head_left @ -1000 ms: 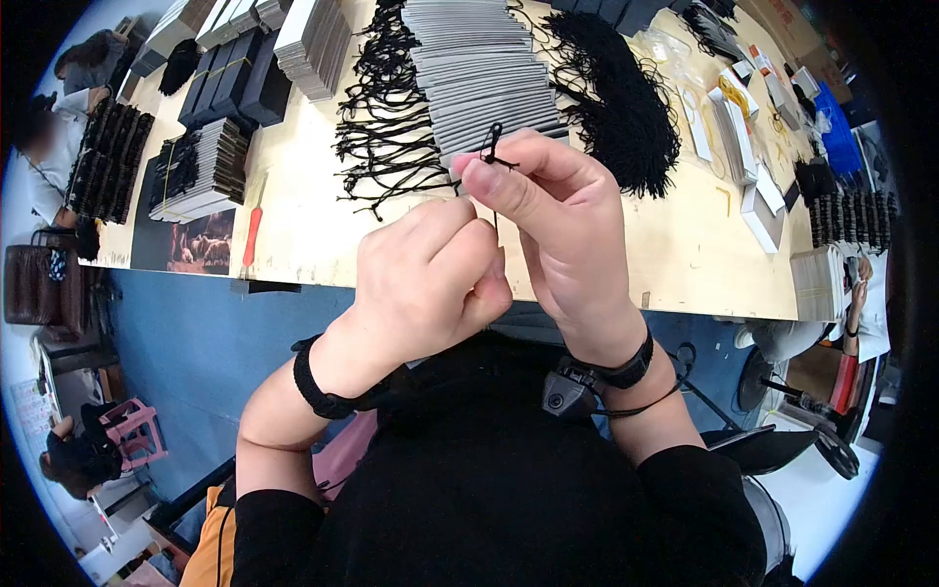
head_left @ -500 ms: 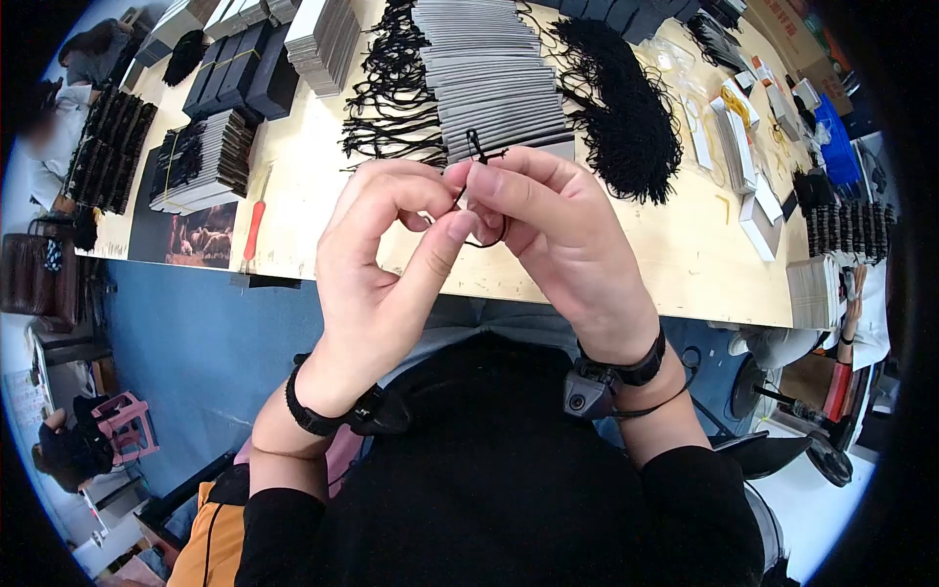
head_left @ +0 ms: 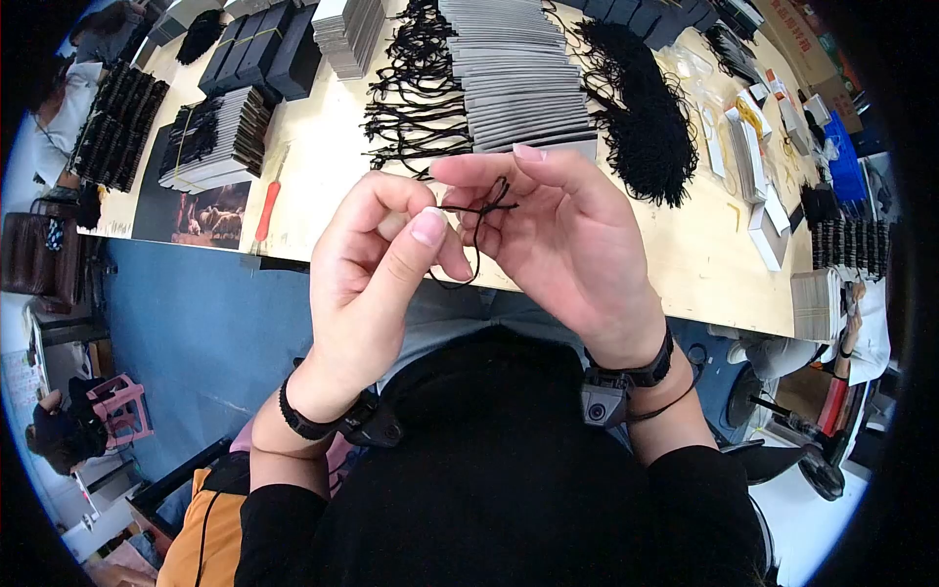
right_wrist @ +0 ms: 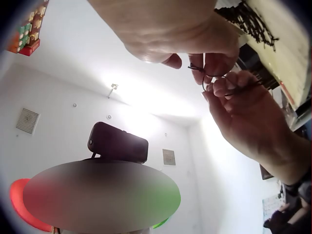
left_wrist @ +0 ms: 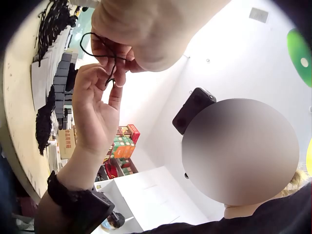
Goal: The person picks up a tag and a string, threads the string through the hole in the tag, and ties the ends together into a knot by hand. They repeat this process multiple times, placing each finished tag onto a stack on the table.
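My left hand (head_left: 360,284) pinches a thin black cord (head_left: 483,209) between thumb and forefinger, over the table's front part. The cord has a knot and a small loop, and a longer bend hangs below it. My right hand (head_left: 592,245) stands close on the right, palm turned toward me, thumb apart from the fingers. Cord and knot lie across its relaxed fingers. In the left wrist view, the cord's large curve (left_wrist: 115,61) spans between both hands, with right fingertips beside its lower end.
Flat grey strips (head_left: 518,93) with black tassels fill the table (head_left: 313,147) ahead. Loose black cords (head_left: 646,122) lie right of them. On the left are a banded stack (head_left: 230,137), black boxes (head_left: 286,64) and a red-handled tool (head_left: 267,210). Other people sit at the sides.
The left hand has turned from a fist-like grip to a thumb-and-finger pinch. The right thumb has come off the knot, and the knot has tipped from upright to sideways between the hands.
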`<action>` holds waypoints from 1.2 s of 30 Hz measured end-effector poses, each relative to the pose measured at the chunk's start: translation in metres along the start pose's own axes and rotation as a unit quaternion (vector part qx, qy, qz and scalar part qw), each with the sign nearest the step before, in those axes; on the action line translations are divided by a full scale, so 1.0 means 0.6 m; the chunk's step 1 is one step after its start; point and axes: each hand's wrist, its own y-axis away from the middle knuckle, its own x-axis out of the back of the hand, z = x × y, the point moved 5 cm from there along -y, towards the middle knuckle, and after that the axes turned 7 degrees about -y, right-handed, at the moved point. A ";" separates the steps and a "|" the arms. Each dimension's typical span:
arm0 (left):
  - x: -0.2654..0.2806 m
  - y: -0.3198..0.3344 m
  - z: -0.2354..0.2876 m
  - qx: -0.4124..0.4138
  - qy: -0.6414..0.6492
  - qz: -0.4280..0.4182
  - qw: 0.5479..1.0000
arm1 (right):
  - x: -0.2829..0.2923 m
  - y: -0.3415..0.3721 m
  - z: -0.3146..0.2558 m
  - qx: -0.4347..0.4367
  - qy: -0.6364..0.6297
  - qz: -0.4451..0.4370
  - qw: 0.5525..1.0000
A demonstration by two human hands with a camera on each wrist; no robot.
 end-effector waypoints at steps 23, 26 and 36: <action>0.071 0.045 -0.033 0.131 -0.056 -0.019 0.990 | -0.011 0.018 -0.031 0.141 0.242 0.047 0.959; 0.068 0.030 0.015 -0.087 -0.369 0.044 0.924 | -0.016 0.015 -0.026 0.123 0.246 0.042 0.961; 0.029 -0.001 0.001 -0.074 -0.045 0.058 0.995 | -0.041 -0.013 -0.002 0.207 0.353 -0.030 0.912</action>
